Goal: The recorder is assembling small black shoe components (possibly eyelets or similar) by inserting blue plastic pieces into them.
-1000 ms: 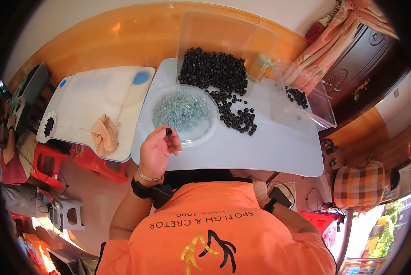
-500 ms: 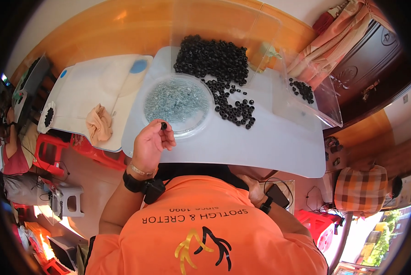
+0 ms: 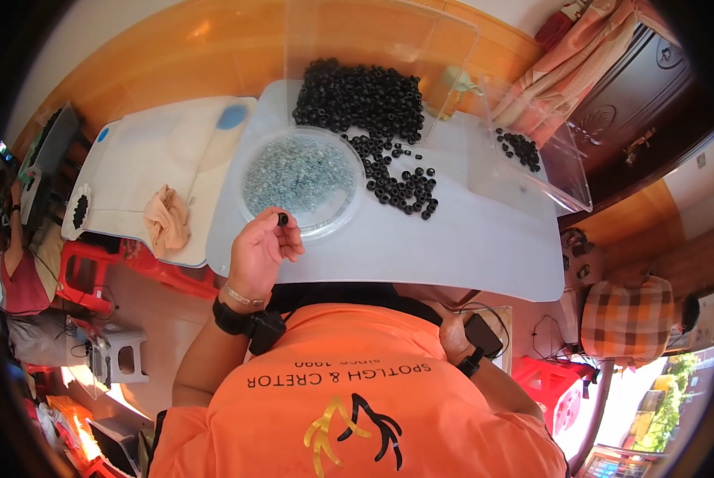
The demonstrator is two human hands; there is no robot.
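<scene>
My left hand is raised at the near edge of the table, fingers pinched on a small black round piece. Just beyond it stands a round clear tray filled with many tiny pale blue glassy balls. Similar black pieces with holes lie loose to the right of the tray, running back to a large heap in a clear box. Low beside my lap, under the table edge, is my right hand; its fingers are hidden.
A clear box with a few black pieces lies at the right. On the left, a second white table bears a crumpled beige cloth. Red stools stand below it. Another person sits at the far left.
The whole view has shifted slightly, so the table things appear a little farther left. My left hand keeps its pinch on the black piece. The right hand has moved slightly to the right.
</scene>
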